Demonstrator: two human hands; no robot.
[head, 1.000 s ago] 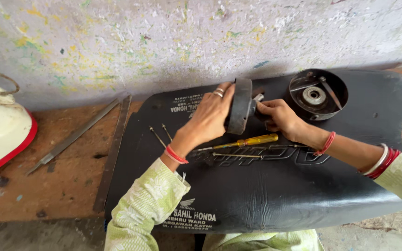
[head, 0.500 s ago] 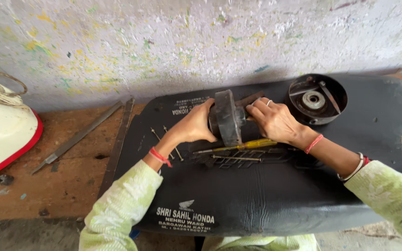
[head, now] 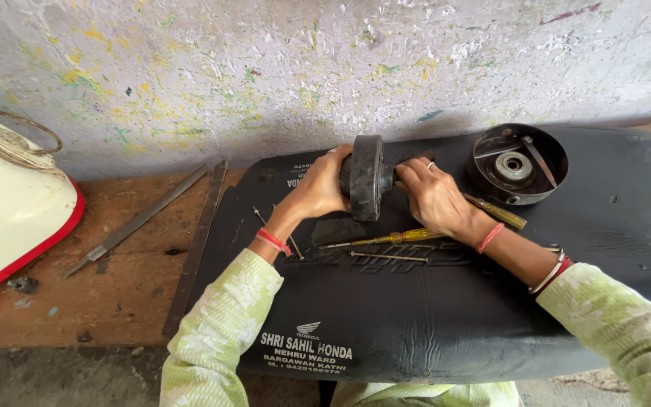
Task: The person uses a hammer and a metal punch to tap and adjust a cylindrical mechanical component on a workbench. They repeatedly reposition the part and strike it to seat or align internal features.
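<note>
Gripping: both hands close on a black round part [head: 367,186] stood on edge at the 12 o'clock side of the black mat [head: 416,324]
Left hand: left hand [head: 318,192] wraps the 9 o'clock face of the part, fingers curled over its rim
Right hand: right hand [head: 435,197] presses the 3 o'clock face, fingers closed narrowly against the hub; what it pinches there cannot be told
Part position: upright, lower rim touching the mat, just short of the painted wall [head: 325,68]
Handling judgement: a steady counter-hold from the left hand looks needed so the part does not roll while the right works at the centre; keeping the rim seated on the mat would help
Loose tools: yellow-handled screwdriver [head: 386,240] lies at 6 o'clock just beside the part; a thin metal rod [head: 387,257] lies below it; both sit under the wrists and could be knocked
Neighbour: black drum housing [head: 518,164] sits at 3 o'clock, near the right hand but apart
Edges: wall close at 12 o'clock limits room behind; mat edge at 9 o'clock meets the wooden bench [head: 77,301]
Open room: bare mat towards 6 o'clock
Off-mat items: flat file [head: 141,220] and white and red tank [head: 9,203] lie at 9 o'clock, well apart
</note>
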